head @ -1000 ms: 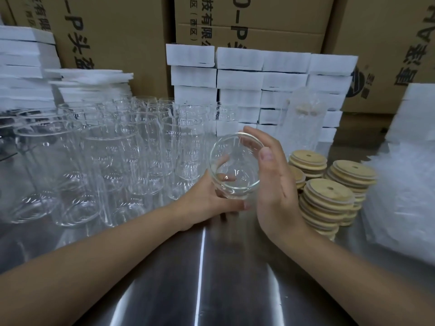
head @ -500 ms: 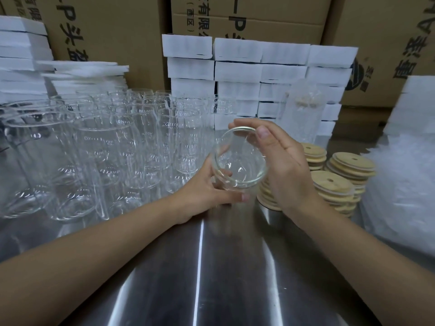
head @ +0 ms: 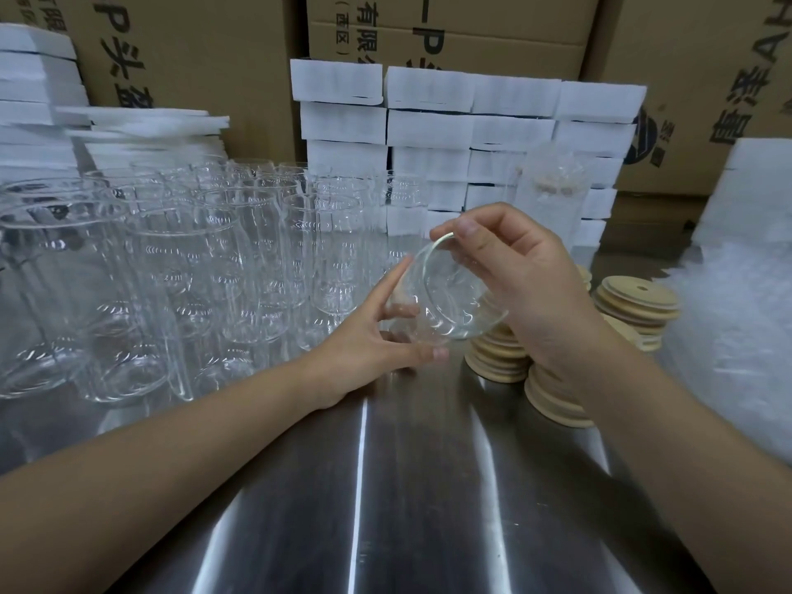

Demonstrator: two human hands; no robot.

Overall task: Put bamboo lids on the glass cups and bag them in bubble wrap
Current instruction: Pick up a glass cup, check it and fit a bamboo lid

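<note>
A clear glass cup (head: 445,293) is held tilted above the steel table, its mouth turned toward me. My right hand (head: 527,285) grips its rim from the right, fingers curled over the top edge. My left hand (head: 368,340) holds the cup's lower side, thumb under it and fingers spread along the glass. Stacks of round bamboo lids (head: 634,306) stand just right of the cup, partly hidden behind my right wrist. A heap of bubble wrap bags (head: 737,327) lies at the far right.
Several empty glass cups (head: 205,267) crowd the left half of the steel table (head: 385,508). White foam boxes (head: 467,135) are stacked at the back, cardboard cartons (head: 471,32) behind them. One wrapped, lidded cup (head: 550,190) stands before the foam boxes.
The cup has tipped further over, its mouth swinging toward me and to the right. My right hand shifted from the cup's side to curl over its rim.
</note>
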